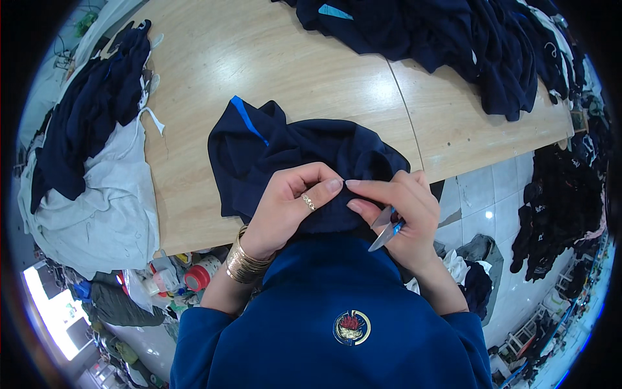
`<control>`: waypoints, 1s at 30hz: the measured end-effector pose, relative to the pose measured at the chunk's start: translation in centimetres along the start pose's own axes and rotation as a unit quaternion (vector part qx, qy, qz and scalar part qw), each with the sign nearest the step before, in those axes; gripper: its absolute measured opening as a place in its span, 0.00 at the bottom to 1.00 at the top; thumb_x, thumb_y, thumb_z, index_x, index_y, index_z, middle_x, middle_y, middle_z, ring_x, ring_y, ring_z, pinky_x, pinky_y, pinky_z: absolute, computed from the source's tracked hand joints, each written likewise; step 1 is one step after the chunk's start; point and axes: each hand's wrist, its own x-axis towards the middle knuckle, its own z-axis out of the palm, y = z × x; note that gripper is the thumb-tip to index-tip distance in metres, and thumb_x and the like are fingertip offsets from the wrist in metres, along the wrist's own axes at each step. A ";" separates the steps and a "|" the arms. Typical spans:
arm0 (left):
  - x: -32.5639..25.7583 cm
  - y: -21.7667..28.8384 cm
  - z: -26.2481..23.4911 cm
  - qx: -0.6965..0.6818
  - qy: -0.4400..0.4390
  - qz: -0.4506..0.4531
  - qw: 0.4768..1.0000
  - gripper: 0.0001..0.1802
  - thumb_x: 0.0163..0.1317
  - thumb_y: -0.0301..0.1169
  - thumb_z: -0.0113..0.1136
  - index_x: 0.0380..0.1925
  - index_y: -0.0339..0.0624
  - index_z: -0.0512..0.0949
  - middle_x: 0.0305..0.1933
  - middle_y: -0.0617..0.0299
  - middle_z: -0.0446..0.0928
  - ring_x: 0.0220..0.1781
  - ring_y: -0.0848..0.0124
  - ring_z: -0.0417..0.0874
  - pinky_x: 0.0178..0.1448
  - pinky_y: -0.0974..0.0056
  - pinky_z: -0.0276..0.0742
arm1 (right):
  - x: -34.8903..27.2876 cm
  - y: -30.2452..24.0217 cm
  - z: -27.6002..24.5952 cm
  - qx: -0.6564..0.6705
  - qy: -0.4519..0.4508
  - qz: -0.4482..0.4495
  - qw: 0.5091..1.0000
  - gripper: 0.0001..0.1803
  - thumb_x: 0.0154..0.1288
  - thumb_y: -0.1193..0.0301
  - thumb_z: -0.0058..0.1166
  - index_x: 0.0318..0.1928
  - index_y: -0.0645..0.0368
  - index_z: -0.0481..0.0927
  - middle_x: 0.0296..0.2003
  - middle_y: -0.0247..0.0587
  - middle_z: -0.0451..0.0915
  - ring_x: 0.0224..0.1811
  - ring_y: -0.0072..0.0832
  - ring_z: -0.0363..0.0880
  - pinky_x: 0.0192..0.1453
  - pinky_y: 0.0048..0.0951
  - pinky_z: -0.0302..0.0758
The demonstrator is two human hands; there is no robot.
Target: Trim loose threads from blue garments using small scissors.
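Observation:
A dark navy garment [249,165] lies bunched at the near edge of the table, with a bright blue strip [249,120] showing on its far left fold. My left hand [285,204] is closed, pinching a bit of the navy cloth between thumb and forefinger. Close beside it, my right hand [408,211] curls round a pair of small thread snips [387,236] with silver blades and blue on them. The blades point down toward me. My right forefinger almost meets my left fingertips at the cloth; whether a thread lies between them is too small to tell.
On the wooden table [214,58], more navy garments [440,39] are heaped at the far right. White cloth [116,194] and dark clothing [103,104] hang at the left edge. Black garments [557,207] lie on the tiled floor at right. A red-lidded container [199,275] stands below the table.

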 end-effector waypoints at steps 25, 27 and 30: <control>0.1 0.0 0.4 -0.061 -0.006 -0.051 0.997 0.09 0.61 0.32 0.55 0.29 0.38 0.77 0.27 0.73 0.72 0.31 0.87 0.68 0.39 0.78 0.64 | -0.6 1.0 -0.3 0.045 0.006 0.006 0.999 0.06 0.52 0.78 0.57 0.31 0.58 0.73 0.24 0.29 0.74 0.23 0.17 0.68 0.30 0.20 0.59; 0.0 0.1 0.2 -0.056 -0.002 -0.034 0.998 0.09 0.61 0.32 0.55 0.30 0.38 0.77 0.28 0.73 0.73 0.31 0.86 0.68 0.40 0.78 0.65 | -0.5 0.9 -0.8 0.118 0.020 0.064 0.991 0.06 0.54 0.76 0.56 0.33 0.58 0.73 0.26 0.30 0.74 0.24 0.18 0.68 0.33 0.21 0.61; -0.3 -0.1 -0.2 -0.052 0.005 -0.031 0.998 0.09 0.61 0.32 0.55 0.31 0.37 0.78 0.28 0.72 0.73 0.31 0.86 0.69 0.40 0.78 0.65 | -0.1 0.7 -2.1 0.259 0.046 0.177 0.948 0.08 0.57 0.72 0.55 0.37 0.59 0.73 0.30 0.33 0.74 0.26 0.20 0.68 0.39 0.23 0.64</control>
